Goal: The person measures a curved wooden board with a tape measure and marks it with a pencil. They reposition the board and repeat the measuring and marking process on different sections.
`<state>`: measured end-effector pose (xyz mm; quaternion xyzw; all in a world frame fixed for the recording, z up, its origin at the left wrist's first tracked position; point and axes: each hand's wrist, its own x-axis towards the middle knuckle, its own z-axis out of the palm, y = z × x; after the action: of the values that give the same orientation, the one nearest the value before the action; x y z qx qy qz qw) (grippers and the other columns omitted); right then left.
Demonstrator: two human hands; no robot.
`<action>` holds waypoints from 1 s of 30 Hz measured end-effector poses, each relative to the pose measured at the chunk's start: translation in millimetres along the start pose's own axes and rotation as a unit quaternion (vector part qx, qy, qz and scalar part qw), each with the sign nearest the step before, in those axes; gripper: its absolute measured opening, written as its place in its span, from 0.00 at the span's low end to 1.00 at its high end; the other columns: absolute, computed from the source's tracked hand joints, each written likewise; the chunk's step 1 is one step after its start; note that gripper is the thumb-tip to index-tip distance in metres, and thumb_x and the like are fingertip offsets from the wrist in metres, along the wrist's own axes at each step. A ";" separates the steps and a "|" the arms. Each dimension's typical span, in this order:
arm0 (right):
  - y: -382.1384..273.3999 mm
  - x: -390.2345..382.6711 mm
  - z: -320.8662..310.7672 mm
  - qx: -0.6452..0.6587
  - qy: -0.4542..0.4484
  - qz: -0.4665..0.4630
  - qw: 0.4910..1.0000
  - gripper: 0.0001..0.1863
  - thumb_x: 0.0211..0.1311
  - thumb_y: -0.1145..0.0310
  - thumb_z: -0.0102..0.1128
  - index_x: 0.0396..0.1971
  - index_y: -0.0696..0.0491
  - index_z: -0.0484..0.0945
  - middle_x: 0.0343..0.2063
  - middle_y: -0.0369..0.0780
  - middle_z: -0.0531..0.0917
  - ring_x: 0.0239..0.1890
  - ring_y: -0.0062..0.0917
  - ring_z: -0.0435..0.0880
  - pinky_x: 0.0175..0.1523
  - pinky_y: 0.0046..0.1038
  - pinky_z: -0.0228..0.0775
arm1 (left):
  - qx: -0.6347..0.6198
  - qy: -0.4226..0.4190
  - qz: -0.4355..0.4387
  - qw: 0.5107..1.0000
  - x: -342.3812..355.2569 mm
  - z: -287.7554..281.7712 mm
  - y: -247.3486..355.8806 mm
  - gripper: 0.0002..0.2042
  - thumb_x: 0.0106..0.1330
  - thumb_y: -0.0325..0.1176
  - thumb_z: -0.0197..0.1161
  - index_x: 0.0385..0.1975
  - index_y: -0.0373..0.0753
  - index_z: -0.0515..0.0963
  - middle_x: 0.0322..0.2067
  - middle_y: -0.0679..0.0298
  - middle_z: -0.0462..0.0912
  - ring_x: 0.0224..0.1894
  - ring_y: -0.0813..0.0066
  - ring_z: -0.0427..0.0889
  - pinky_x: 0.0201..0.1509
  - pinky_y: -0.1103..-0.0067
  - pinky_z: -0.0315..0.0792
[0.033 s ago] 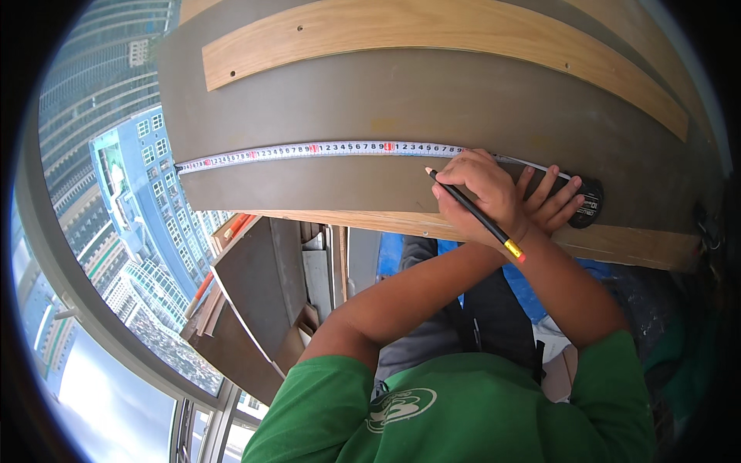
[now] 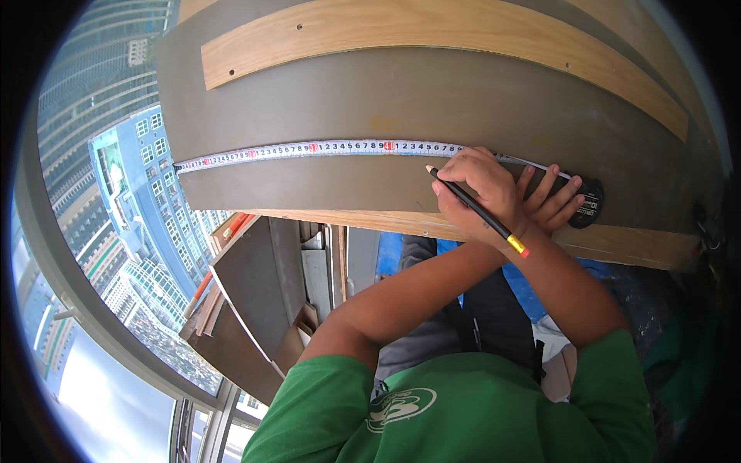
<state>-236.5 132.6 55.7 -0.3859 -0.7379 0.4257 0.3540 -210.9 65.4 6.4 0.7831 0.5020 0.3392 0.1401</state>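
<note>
A black pencil [image 2: 482, 216] with a yellow band and red end is in my right hand [image 2: 471, 185], its point over the brown board [image 2: 309, 185], just below a white tape measure's blade [image 2: 347, 147]. The blade stretches from the board's left end to a black case [image 2: 585, 208] on the right. My left forearm crosses under my right one; my left hand [image 2: 549, 199] lies with fingers spread across the board and tape beside the case, its palm hidden behind my right hand.
Wooden strips [image 2: 424, 31] lie along the board's far side, and a wooden edge [image 2: 633, 243] runs along the near side. Panels and offcuts [image 2: 258, 285] lean below at left, by a window frame [image 2: 85, 309] overlooking high-rise buildings. Blue sheeting [image 2: 525, 301] lies beneath.
My right hand and the pencil have shifted very slightly upward; otherwise nothing has visibly moved.
</note>
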 end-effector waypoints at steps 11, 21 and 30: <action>1.6 -2.4 16.4 0.000 0.059 0.010 0.998 0.10 0.55 0.83 0.69 0.33 0.57 0.76 0.25 0.42 0.80 0.26 0.37 0.80 0.35 0.35 0.76 | -0.015 0.006 -0.003 1.000 -0.6 1.4 -0.7 0.21 0.70 0.38 0.55 0.63 0.51 0.76 0.73 0.70 0.70 0.76 0.55 0.64 0.79 0.49 0.54; 2.6 -1.6 20.8 -0.028 0.055 0.009 0.998 0.09 0.56 0.83 0.68 0.33 0.58 0.76 0.25 0.42 0.79 0.26 0.38 0.80 0.36 0.37 0.76 | -0.013 0.014 -0.009 1.000 -0.4 3.1 -0.9 0.22 0.69 0.39 0.57 0.63 0.52 0.76 0.73 0.71 0.71 0.75 0.55 0.66 0.78 0.49 0.54; 2.9 -1.6 20.6 -0.038 0.056 0.009 0.998 0.10 0.56 0.83 0.68 0.34 0.58 0.76 0.25 0.43 0.80 0.27 0.39 0.80 0.35 0.37 0.76 | -0.023 0.025 -0.010 0.999 0.0 3.1 0.3 0.21 0.69 0.38 0.56 0.63 0.52 0.77 0.73 0.70 0.71 0.76 0.55 0.65 0.79 0.49 0.53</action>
<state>-252.5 124.8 44.8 -0.4291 -0.7290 0.3783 0.3759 -208.6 65.6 4.3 0.7662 0.5048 0.3687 0.1491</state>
